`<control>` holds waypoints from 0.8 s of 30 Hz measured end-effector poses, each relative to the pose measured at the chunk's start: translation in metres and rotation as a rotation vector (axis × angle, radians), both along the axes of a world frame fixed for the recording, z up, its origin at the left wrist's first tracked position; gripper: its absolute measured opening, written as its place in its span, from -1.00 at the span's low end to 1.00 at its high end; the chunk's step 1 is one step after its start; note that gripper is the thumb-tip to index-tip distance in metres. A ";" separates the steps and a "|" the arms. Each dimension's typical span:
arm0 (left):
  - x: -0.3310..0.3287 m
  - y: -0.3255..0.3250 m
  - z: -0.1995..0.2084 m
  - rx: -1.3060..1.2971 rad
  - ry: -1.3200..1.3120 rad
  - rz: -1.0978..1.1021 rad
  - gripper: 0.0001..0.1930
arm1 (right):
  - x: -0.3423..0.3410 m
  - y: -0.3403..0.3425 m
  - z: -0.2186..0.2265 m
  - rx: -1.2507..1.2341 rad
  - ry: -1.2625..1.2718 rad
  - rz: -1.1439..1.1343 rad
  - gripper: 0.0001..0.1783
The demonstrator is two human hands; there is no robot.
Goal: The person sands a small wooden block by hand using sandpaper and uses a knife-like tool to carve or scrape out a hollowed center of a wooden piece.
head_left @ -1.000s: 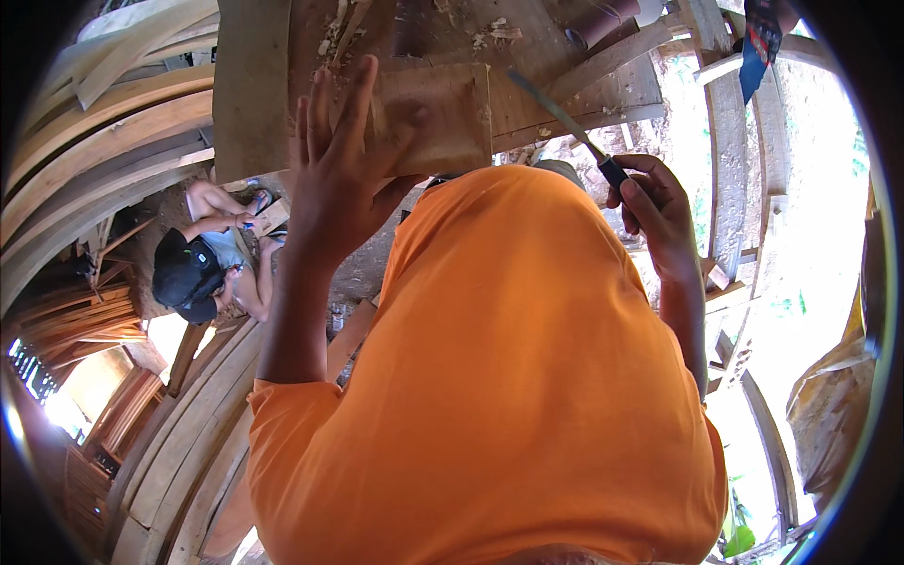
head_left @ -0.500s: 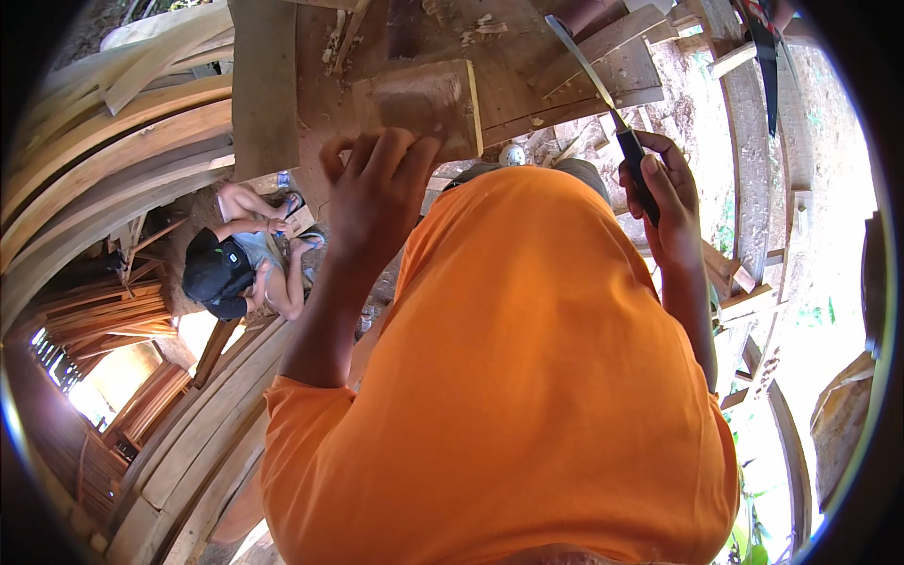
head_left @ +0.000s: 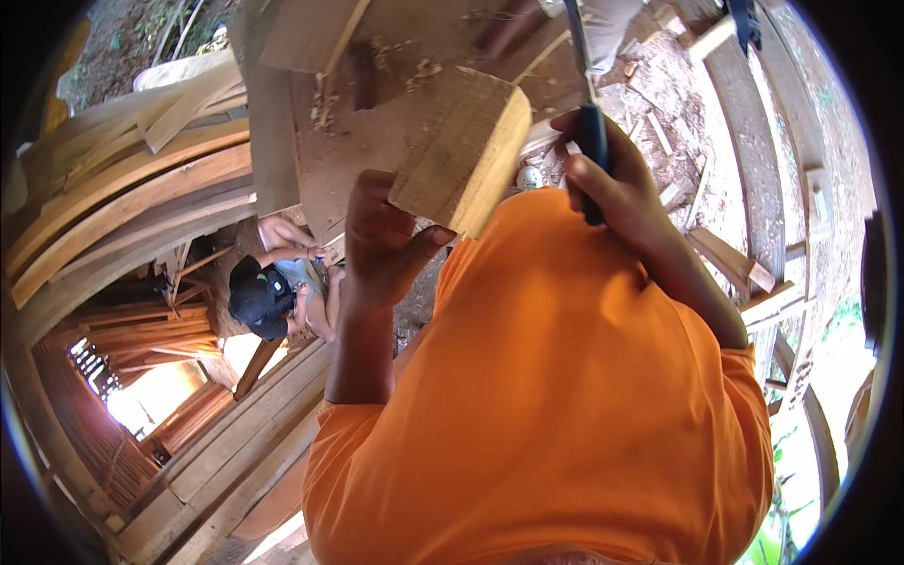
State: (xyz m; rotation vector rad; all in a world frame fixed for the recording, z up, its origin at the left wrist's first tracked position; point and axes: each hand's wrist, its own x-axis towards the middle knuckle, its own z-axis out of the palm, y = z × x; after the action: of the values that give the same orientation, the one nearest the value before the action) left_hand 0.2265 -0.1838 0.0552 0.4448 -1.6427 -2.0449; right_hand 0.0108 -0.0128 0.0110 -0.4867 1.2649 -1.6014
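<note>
My left hand grips a wooden block by its near left corner, thumb at the lower edge. The block is tilted, so that its pale, rounded edge faces right. In my right hand is a knife, its dark handle wrapped by my fingers. Its narrow blade points away from me and runs toward the top rim. Knife and block are apart, the knife just right of the pale edge.
A brown workbench with wood shavings lies beyond my hands. Long curved planks are stacked at left. A person in a black cap sits low at left. Timber framing stands at right, beside ground strewn with offcuts.
My left hand has raised the wooden block off the workbench and tilted it, exposing its pale edge. My right hand has moved left with the knife, closer to the block.
</note>
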 end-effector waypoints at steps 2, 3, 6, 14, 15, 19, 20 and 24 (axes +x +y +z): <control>-0.018 0.025 -0.004 0.049 -0.003 -0.041 -0.44 | -0.011 0.002 0.005 -0.053 0.097 -0.051 -0.33; -0.028 0.034 -0.006 0.077 -0.008 -0.064 -0.42 | -0.018 0.002 0.004 -0.088 0.154 -0.091 -0.31; -0.065 0.058 -0.003 0.076 -0.017 -0.075 -0.28 | -0.042 0.029 0.007 0.015 0.185 -0.099 -0.26; -0.132 0.116 0.000 -0.294 -0.362 0.028 -0.33 | -0.067 0.093 -0.011 0.154 0.199 -0.134 -0.30; -0.135 0.117 -0.004 -0.287 -0.363 0.049 -0.31 | -0.069 0.099 -0.012 0.148 0.190 -0.144 -0.30; -0.150 0.114 -0.020 -0.209 -0.385 0.090 -0.19 | -0.075 0.124 -0.008 0.159 0.181 -0.152 -0.29; -0.153 0.112 -0.020 -0.096 -0.373 0.054 -0.10 | -0.076 0.128 -0.007 0.171 0.184 -0.143 -0.29; -0.166 0.112 -0.008 -0.148 -0.323 -0.075 -0.09 | -0.076 0.135 -0.019 0.134 0.224 -0.232 -0.29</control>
State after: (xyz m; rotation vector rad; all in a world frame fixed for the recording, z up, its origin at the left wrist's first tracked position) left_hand 0.0606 -0.0723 0.0470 0.6998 -2.0111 -1.9644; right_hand -0.0650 0.1227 -0.0077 -0.4573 1.6358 -1.6729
